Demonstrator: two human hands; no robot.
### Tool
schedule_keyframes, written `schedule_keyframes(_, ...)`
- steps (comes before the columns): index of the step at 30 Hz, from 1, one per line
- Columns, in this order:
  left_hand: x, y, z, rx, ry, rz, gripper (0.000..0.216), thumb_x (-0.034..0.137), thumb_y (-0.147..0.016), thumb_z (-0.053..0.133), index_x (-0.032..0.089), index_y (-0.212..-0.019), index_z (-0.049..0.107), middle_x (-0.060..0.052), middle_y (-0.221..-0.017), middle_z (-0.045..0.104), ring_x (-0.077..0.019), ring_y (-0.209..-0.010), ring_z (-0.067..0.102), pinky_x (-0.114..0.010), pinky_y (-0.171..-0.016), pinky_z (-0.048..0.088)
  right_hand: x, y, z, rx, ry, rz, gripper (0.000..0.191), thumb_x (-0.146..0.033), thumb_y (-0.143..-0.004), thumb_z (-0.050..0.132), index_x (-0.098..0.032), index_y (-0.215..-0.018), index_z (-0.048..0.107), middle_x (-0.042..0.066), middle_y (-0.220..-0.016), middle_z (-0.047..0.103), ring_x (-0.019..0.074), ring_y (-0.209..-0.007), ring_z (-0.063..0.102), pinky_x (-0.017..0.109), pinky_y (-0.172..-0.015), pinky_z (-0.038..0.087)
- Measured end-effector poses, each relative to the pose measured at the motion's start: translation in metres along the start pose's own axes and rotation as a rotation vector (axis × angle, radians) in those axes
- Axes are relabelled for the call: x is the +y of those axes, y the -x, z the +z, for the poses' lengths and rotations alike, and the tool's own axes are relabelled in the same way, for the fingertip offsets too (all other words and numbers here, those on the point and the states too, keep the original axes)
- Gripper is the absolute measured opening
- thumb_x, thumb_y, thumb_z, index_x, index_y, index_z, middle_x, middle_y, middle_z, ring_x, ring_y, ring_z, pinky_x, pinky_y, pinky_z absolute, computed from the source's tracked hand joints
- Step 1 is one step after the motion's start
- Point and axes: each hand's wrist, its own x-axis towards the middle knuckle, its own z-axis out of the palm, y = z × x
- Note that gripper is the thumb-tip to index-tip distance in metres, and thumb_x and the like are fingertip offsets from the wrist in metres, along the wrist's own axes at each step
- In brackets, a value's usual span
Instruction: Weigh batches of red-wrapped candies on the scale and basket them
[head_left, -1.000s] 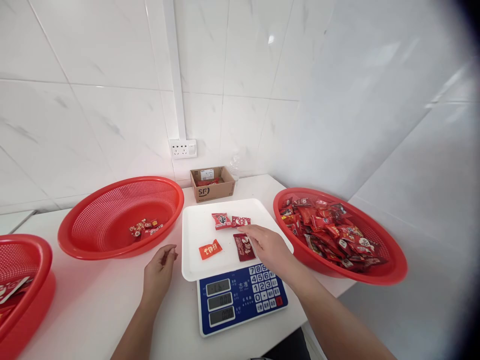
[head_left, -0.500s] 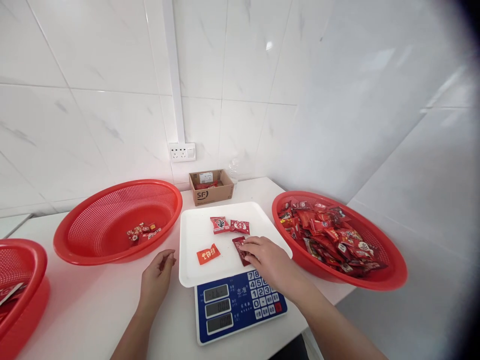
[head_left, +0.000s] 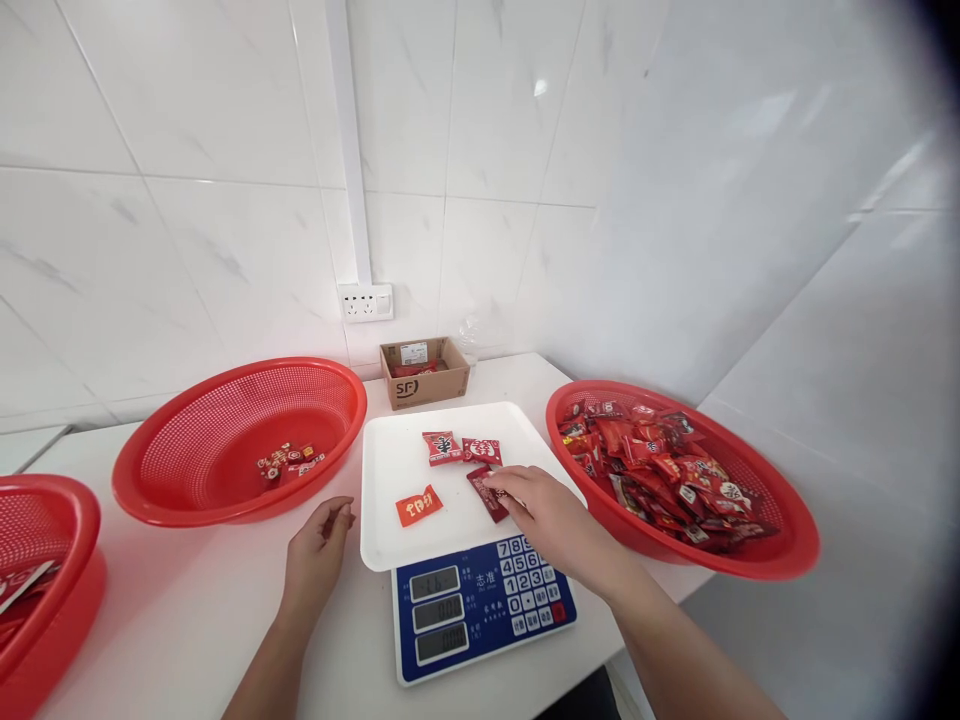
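On the white weighing tray (head_left: 386, 450) of a scale, several small red candy packets lie apart. Two of them, a red packet with a black character (head_left: 442, 448) and a red-and-white packet (head_left: 481, 451), lie side by side near the back. An orange packet (head_left: 419, 506) is at the front left. My right hand (head_left: 544, 510) is low over the tray's right side, its fingers bent at a dark red packet (head_left: 489, 496); more dark red wrapper shows under them. Left of the tray, my left hand (head_left: 324, 540) has curled fingers, their contents hidden.
The scale's blue panel (head_left: 487, 640) faces me. A red basket (head_left: 795, 530) heaped with packets stands right; another red basket (head_left: 172, 450) with a few pieces stands left. Part of a third basket (head_left: 82, 560) shows far left. A cardboard box (head_left: 435, 386) stands behind the tray, by the wall.
My right hand has shifted slightly right and away, so more of the dark red packet shows on the tray. My left hand stays curled beside the tray.
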Motion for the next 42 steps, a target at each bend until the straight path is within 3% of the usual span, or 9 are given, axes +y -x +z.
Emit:
schedule_keyframes(3, 0.001, 0.001, 0.000, -0.012, -0.004, 0.001, 0.038, 0.052, -0.075, 0.049, 0.021, -0.092, 0.062, -0.007, -0.094, 0.069, -0.0238, -0.087, 0.064, -0.033, -0.073, 0.051, -0.014, 0.000, -0.002, 0.050, -0.171, -0.067, 0.038, -0.015, -0.089, 0.037, -0.024, -0.120, 0.057, 0.005, -0.119, 0.059, 0.0193, -0.111, 0.052, 0.037, -0.095, 0.043)
schedule_keyframes(7, 0.003, 0.001, -0.001, -0.008, -0.011, -0.001, 0.038, 0.053, -0.075, 0.049, 0.021, -0.092, 0.062, -0.006, -0.094, 0.069, -0.0243, -0.087, 0.064, -0.033, -0.073, 0.051, -0.026, -0.011, 0.015, 0.064, -0.339, -0.155, 0.042, -0.013, -0.088, 0.039, -0.028, -0.125, 0.051, 0.004, -0.123, 0.056, 0.0170, -0.108, 0.055, 0.035, -0.092, 0.046)
schedule_keyframes(12, 0.003, 0.000, -0.002, 0.001, -0.016, -0.013, 0.038, 0.053, -0.075, 0.049, 0.021, -0.092, 0.062, -0.007, -0.094, 0.069, -0.0240, -0.085, 0.065, -0.033, -0.073, 0.051, -0.022, -0.020, 0.034, 0.145, -0.131, -0.150, 0.039, -0.010, -0.085, 0.041, -0.022, -0.119, 0.056, 0.008, -0.130, 0.050, 0.0208, -0.122, 0.044, 0.042, -0.101, 0.038)
schedule_keyframes(17, 0.002, 0.000, -0.001, -0.002, -0.002, -0.021, 0.038, 0.052, -0.075, 0.049, 0.021, -0.092, 0.062, -0.006, -0.094, 0.069, -0.0240, -0.086, 0.065, -0.033, -0.073, 0.051, -0.016, -0.008, 0.025, 0.204, 0.080, -0.140, 0.028, -0.014, -0.086, 0.047, -0.021, -0.109, 0.061, 0.008, -0.113, 0.060, 0.0251, -0.108, 0.050, 0.047, -0.093, 0.042)
schedule_keyframes(29, 0.003, 0.001, -0.001, -0.009, 0.016, -0.020, 0.038, 0.053, -0.074, 0.051, 0.021, -0.092, 0.062, -0.007, -0.092, 0.068, -0.0244, -0.087, 0.064, -0.034, -0.074, 0.051, -0.023, -0.005, 0.032, 0.049, 0.147, -0.141, 0.017, -0.016, -0.085, 0.054, -0.021, -0.096, 0.067, 0.005, -0.100, 0.064, 0.0231, -0.098, 0.052, 0.040, -0.083, 0.044)
schedule_keyframes(37, 0.002, 0.000, -0.001, -0.005, 0.024, 0.001, 0.039, 0.054, -0.074, 0.051, 0.021, -0.091, 0.062, -0.006, -0.089, 0.069, -0.0244, -0.085, 0.065, -0.034, -0.074, 0.051, -0.048, -0.009, 0.040, -0.022, 0.172, -0.298, 0.029, -0.026, -0.088, 0.052, -0.026, -0.116, 0.059, 0.005, -0.126, 0.056, 0.0262, -0.112, 0.046, 0.046, -0.093, 0.037)
schedule_keyframes(42, 0.001, 0.000, 0.000, -0.014, 0.031, 0.027, 0.037, 0.053, -0.074, 0.051, 0.021, -0.089, 0.062, -0.006, -0.088, 0.069, -0.0235, -0.083, 0.065, -0.034, -0.074, 0.051, -0.056, -0.012, 0.047, -0.079, 0.138, -0.342, 0.031, -0.028, -0.088, 0.054, -0.023, -0.118, 0.057, 0.005, -0.131, 0.054, 0.0240, -0.116, 0.047, 0.043, -0.096, 0.036)
